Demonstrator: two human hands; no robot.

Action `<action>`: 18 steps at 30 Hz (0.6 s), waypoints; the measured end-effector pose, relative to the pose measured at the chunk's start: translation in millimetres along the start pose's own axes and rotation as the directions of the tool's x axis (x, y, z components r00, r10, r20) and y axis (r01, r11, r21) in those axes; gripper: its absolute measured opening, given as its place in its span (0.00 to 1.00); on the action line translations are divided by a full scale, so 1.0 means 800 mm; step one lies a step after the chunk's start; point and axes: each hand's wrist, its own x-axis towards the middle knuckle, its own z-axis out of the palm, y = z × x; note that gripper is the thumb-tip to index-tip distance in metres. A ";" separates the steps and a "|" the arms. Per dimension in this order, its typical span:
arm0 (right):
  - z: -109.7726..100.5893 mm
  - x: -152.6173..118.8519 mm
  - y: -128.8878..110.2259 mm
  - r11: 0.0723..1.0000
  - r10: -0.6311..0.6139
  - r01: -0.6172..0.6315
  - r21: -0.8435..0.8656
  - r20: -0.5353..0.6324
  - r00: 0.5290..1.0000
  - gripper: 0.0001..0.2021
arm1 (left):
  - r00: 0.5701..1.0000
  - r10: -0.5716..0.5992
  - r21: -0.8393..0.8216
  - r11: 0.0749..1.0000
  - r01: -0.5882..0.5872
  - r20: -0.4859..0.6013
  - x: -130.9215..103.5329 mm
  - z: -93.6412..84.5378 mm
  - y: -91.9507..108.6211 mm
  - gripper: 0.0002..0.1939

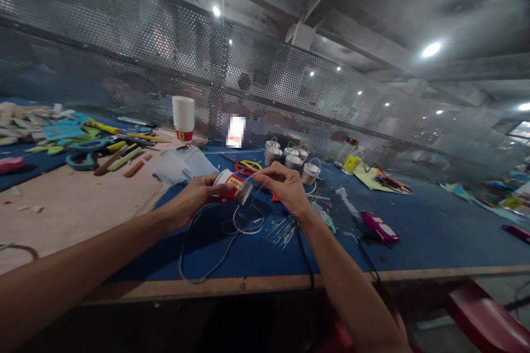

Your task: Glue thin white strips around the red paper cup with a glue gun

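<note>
My left hand (196,196) grips a small red and white paper cup (232,181), tipped on its side above the blue tabletop. The fingers of my right hand (285,185) are pinched on a thin pale cord at the cup's right end. Slack from this cord (250,230) lies in loops below both hands. Whether the cord is fixed to the cup cannot be made out. Beyond my hands lie red-and-yellow-handled scissors (248,167), and several small grey buckets with handles (293,160) stand behind my right hand.
A stack of paper cups (183,113) stands at the back left, near teal scissors (80,157) and cut scraps. Bottles (351,162) and a magenta device (380,228) sit on the right. A perforated metal screen (265,83) borders the table's far side.
</note>
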 end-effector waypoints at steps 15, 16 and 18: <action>0.003 0.003 0.022 0.968 -0.053 0.058 -0.244 0.027 0.998 0.05 | 0.998 -0.039 -0.045 0.998 0.041 0.042 -0.002 0.000 0.001 0.17; 0.003 0.003 0.021 0.965 -0.055 0.060 -0.256 0.026 0.998 0.05 | 0.998 -0.033 -0.031 0.999 0.034 0.049 -0.002 0.000 0.000 0.18; 0.004 0.003 0.022 0.955 -0.050 0.056 -0.293 0.029 0.998 0.05 | 0.998 -0.018 -0.003 1.000 0.018 0.057 -0.001 0.000 -0.001 0.18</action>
